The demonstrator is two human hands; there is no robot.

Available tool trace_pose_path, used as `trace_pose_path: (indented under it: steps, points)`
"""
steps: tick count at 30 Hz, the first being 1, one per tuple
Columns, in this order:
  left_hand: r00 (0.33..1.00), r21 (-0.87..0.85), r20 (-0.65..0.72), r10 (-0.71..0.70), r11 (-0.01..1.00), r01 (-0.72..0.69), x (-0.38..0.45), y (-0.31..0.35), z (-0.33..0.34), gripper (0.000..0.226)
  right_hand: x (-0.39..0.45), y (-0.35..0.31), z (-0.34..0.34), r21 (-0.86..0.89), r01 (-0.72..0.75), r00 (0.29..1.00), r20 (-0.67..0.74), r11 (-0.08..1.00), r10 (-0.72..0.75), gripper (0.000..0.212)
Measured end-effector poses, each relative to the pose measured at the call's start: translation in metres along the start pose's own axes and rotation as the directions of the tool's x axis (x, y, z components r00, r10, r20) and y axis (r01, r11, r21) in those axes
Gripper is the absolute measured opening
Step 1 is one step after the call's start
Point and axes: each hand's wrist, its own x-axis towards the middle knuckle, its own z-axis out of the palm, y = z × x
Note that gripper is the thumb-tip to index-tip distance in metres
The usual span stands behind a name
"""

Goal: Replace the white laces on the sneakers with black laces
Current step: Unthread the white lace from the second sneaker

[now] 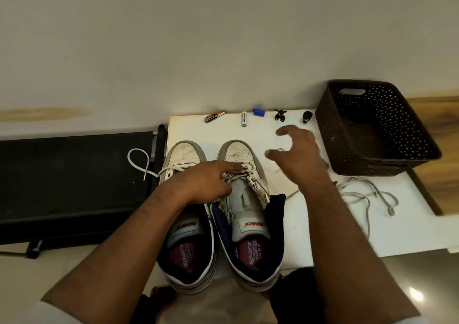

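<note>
The dark woven basket (372,130) at 2 o'clock holds nothing visible. Two white sneakers (233,199) stand together at the white table's (310,224) near edge. The left hand (203,182) pinches the right sneaker's laces; the right hand (295,155) hovers, fingers spread. A loose white lace (367,197) trails at 3 o'clock.

We have a single wide-angle view, worn on the head, looking forward and steeply down from close above a small white table (310,236). Our own forearms enter from the bottom edge and reach away from us. The far wall (223,38) fills the upper half, its lines bowed by the lens. With only one view, no part is shared between cameras.
</note>
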Motion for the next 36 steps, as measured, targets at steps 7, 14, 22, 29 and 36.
trace_pose_path:
  steps: [7, 14, 22, 29, 36]
  points:
    - [0.999, 0.061, 0.024, -0.021, 0.998, 0.02, 0.001, 0.003, 0.001, 0.052, -0.005, -0.009, 0.011, 0.035, 0.065, 0.946, 0.315, 0.997, -0.072, 0.012]
    - [0.995, -0.031, -0.095, -0.035, 0.999, 0.032, 0.005, 0.003, 0.004, 0.036, -0.012, -0.014, 0.023, -0.095, 0.193, 0.898, 0.419, 0.977, -0.137, 0.024]
    - [0.994, -0.16, -0.076, -0.075, 0.985, 0.062, 0.009, 0.001, 0.008, 0.037, -0.014, -0.013, 0.03, -0.138, 0.234, 0.927, 0.331, 0.962, -0.178, 0.005]
    - [0.988, -0.107, -0.156, 0.007, 0.994, -0.024, 0.011, -0.003, 0.01, 0.044, -0.017, -0.015, 0.034, -0.223, 0.315, 0.923, 0.299, 0.923, -0.242, 0.013]
    - [0.982, 0.182, -0.089, -0.166, 0.967, 0.18, 0.005, -0.004, 0.007, 0.094, -0.014, -0.015, 0.028, -0.203, 0.29, 0.946, 0.209, 0.935, -0.248, 0.012]
